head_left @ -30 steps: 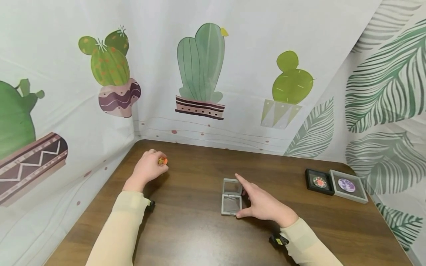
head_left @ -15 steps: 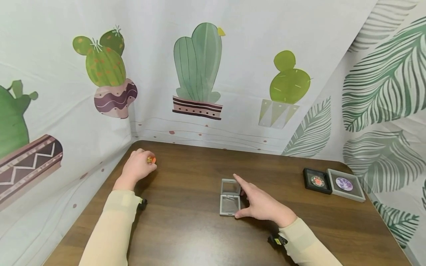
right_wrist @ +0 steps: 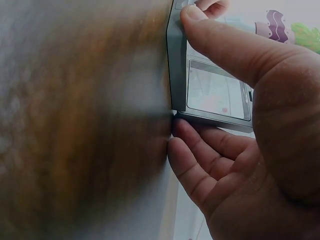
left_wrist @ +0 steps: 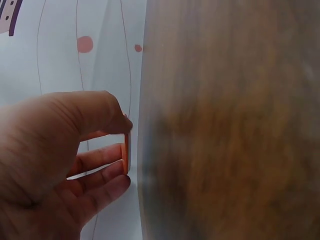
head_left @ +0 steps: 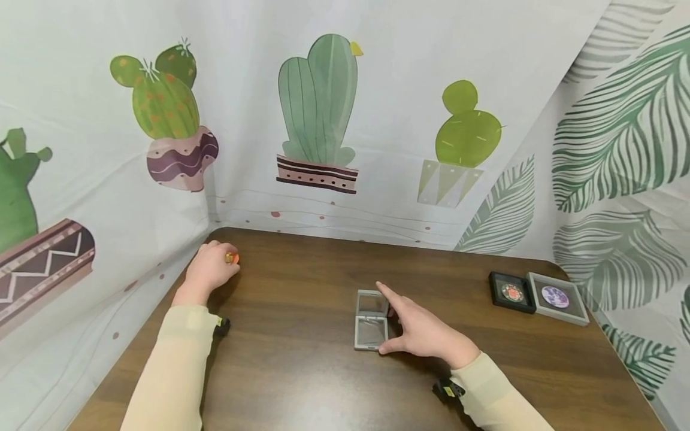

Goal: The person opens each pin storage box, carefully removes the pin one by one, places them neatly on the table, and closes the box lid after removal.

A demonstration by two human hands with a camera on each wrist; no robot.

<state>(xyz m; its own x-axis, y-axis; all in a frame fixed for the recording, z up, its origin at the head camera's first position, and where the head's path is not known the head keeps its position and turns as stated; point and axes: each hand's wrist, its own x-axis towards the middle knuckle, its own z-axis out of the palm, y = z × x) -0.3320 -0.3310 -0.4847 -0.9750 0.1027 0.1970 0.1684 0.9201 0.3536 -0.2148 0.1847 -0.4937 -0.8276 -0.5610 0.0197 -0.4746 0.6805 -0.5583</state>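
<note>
At the far left, the left hand [head_left: 211, 265] pinches an orange disc [head_left: 233, 258] between thumb and fingertips, holding it on edge near the table's far-left corner. Just beyond, a white cloth [head_left: 399, 126] printed with cacti borders the table's left and far edges. To the right, a wide stretch of brown table [head_left: 296, 383] separates this hand from a small grey case [head_left: 371, 332] near the middle, its clear lid raised at the far side. The right hand [head_left: 423, 329] spans the case from its right side, thumb and fingers well apart: thumb on the near edge, fingers behind the lid. Further right, beyond more tabletop, a black frame [head_left: 512, 292] and a larger grey frame [head_left: 557, 297] sit side by side near the right edge.
</note>
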